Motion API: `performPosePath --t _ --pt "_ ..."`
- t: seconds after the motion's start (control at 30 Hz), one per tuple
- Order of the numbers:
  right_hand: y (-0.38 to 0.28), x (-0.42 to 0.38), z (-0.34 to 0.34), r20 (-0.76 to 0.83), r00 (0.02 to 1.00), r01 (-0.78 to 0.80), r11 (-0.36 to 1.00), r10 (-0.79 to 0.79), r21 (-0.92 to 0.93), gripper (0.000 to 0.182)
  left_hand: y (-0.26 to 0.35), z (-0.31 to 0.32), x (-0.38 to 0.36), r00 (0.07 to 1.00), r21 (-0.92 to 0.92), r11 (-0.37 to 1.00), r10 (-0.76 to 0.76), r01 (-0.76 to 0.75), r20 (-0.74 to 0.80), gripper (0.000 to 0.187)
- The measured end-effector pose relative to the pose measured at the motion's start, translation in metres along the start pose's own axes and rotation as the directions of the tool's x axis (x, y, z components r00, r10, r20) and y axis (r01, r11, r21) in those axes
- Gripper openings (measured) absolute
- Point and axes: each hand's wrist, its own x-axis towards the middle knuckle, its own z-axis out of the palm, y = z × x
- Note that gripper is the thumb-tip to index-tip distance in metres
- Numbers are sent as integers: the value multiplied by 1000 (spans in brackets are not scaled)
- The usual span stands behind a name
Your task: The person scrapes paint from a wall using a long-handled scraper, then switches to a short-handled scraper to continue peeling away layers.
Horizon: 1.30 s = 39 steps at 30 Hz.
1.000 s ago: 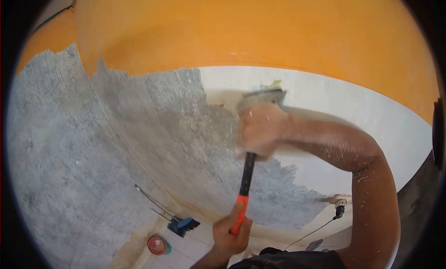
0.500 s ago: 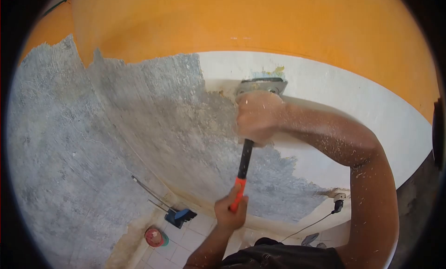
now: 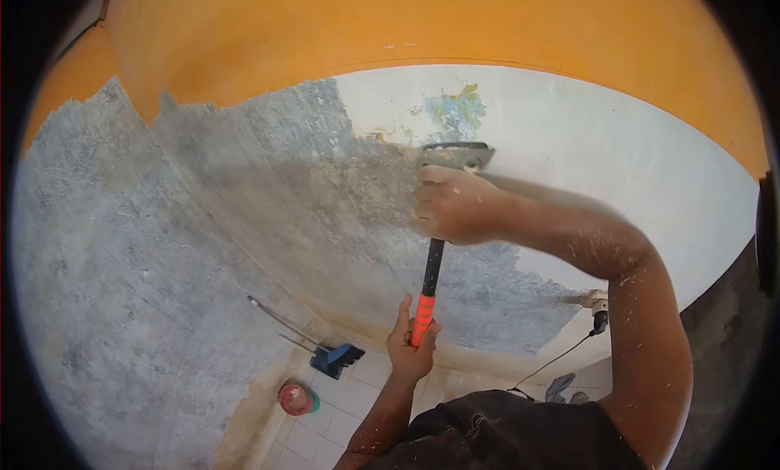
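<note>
A long-handled scraper (image 3: 431, 267) with a wide metal head stands nearly upright against the wall. My right hand (image 3: 461, 206) is wrapped round its black shaft just below the head (image 3: 459, 155). Lower down, my left hand (image 3: 413, 352) holds the orange grip at the handle's end, one finger pointing up alongside it. The head meets the white-painted band (image 3: 569, 153). Just above it shows a bluish, yellow-flecked patch (image 3: 455, 115) with the white gone. Bare grey wall (image 3: 268, 169) spreads to the left and below.
Orange paint (image 3: 406, 23) covers the upper wall. At lower right a black plug (image 3: 599, 320) sits in a wall socket, its cord trailing down. On the tiled floor (image 3: 341, 417) are a blue dustpan (image 3: 331, 361) with a brush and a reddish bucket (image 3: 294, 398).
The scraper has moved down the wall, uncovering the bluish patch. A finger of my left hand has straightened beside the grip. The whole view has shifted slightly.
</note>
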Motion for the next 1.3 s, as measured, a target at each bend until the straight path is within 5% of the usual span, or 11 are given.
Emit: performPosePath --t 0.03,0.1,0.23,0.3,0.33,0.37,0.43,0.57,0.7,1.17,1.3 --pt "-10 -9 2 -13 1000 1 1000 0 5 9 0 -6 -4 1000 13 1000 1 -1 -4 49" --pt "-36 -28 -3 -477 847 -220 972 235 88 11 0 -19 -8 997 113 991 -71 69 13 49" --pt "-84 -59 16 -485 691 -359 837 536 413 24 14 -18 -11 991 124 985 -127 120 48 49" --pt "-104 -62 49 -266 381 -136 338 885 931 44 22 -13 -13 980 6 987 -158 159 118 47" --pt "-110 -64 74 -4 435 -59 33 900 998 51 20 -9 -16 981 -33 987 -154 159 115 47" --pt "-108 -60 73 -2 436 -49 26 900 998 51 20 -9 -17 982 -22 987 -157 161 109 47" --pt "-95 -42 64 244 592 419 -551 768 721 50 21 -9 -17 954 -118 971 -176 209 244 48" --pt "-73 -12 51 137 596 487 -492 791 722 49 34 -3 -20 940 -92 968 -201 233 274 50" --pt "-72 4 33 146 430 631 -412 891 658 34 53 3 -18 936 2 980 -189 197 297 48" --pt "-58 -3 17 107 505 749 -496 857 439 16 75 21 -14 878 116 955 -297 274 376 20" --pt "-63 -8 22 51 506 761 -474 861 442 14 84 23 -19 800 21 895 -408 445 441 20"
